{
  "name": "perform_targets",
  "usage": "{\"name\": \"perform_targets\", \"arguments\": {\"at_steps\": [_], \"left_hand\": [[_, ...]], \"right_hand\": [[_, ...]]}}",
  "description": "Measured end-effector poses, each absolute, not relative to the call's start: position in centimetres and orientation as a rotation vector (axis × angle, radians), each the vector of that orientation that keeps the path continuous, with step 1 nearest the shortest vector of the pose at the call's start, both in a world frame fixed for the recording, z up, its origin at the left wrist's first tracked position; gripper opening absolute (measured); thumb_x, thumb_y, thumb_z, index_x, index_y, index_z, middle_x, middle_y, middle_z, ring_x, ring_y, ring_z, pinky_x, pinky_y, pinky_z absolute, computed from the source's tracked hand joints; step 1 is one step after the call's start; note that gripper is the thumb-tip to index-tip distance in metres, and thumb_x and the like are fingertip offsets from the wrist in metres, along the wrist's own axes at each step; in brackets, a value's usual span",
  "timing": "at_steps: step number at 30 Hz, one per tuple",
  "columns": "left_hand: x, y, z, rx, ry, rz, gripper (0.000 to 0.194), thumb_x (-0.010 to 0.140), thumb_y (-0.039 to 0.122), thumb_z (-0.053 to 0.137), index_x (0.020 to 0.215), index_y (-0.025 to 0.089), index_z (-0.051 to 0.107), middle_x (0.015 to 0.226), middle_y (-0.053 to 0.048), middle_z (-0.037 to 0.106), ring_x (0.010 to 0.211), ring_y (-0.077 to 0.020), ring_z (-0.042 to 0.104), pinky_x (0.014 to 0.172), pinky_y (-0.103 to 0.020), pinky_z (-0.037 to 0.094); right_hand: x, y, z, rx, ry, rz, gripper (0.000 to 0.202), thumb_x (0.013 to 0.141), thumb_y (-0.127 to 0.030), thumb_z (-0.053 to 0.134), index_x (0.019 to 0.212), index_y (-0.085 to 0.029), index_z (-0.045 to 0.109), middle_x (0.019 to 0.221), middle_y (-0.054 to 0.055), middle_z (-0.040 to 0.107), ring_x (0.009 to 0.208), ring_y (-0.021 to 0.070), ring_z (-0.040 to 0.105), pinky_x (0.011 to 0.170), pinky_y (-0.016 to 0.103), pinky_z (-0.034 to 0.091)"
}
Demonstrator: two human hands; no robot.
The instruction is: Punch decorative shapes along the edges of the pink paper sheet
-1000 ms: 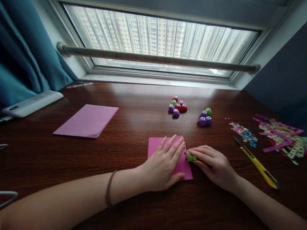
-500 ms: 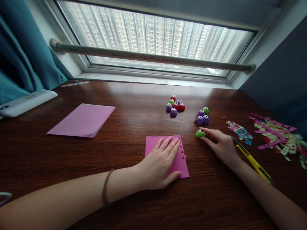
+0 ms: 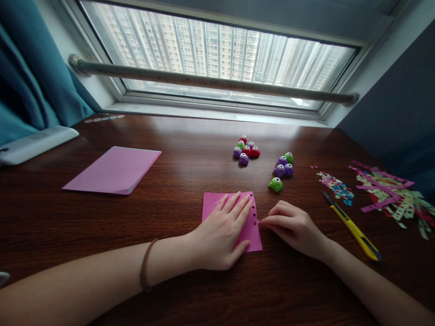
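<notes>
My left hand point(image 3: 217, 235) lies flat with its fingers stretched out, pressing a pink sheet of paper point(image 3: 252, 240) against the table. A row of small star-shaped holes runs down the sheet's right edge, partly beside my fingertips. At that edge sits a tiny pink paper cutout point(image 3: 258, 222). My right hand point(image 3: 295, 226) is closed in a pinch, its thumb and forefinger tips at this cutout. Beyond my right hand a green craft punch point(image 3: 275, 184) stands on the table, apart from my fingers.
Purple and green punches point(image 3: 283, 165) and another punch cluster point(image 3: 245, 150) stand farther back. A yellow utility knife point(image 3: 355, 231) lies right, near confetti point(image 3: 336, 186) and punched paper strips point(image 3: 390, 194). Left are a pink paper stack point(image 3: 113, 170) and a white device point(image 3: 41, 144).
My right hand has let go of the green punch, which now stands slightly left, and has moved toward me and left to the sheet's edge. My left hand stays on the paper.
</notes>
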State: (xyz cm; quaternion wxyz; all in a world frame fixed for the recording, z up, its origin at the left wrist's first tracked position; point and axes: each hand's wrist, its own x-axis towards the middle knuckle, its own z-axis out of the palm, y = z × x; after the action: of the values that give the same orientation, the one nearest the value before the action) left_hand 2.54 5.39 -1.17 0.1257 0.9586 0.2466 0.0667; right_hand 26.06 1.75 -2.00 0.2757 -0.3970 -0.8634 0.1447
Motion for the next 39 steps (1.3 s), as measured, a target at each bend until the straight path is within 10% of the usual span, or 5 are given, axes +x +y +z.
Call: {"name": "perform_targets", "arguments": {"at_steps": [39], "left_hand": [[2.5,5.7,-1.5,2.800,0.702,0.103,0.075,0.083,0.044,0.044,0.140,0.004,0.015,0.147,-0.019,0.010,0.136,-0.0335,0.005,0.110,-0.049,0.011]], "right_hand": [[28.6,3.5,-1.9,-1.511,-1.677,0.748,0.016,0.085,-0.033,0.052,0.085,-0.017,0.053,0.080,0.003,0.059,0.070,0.0142,0.056,0.063,0.025,0.046]]}}
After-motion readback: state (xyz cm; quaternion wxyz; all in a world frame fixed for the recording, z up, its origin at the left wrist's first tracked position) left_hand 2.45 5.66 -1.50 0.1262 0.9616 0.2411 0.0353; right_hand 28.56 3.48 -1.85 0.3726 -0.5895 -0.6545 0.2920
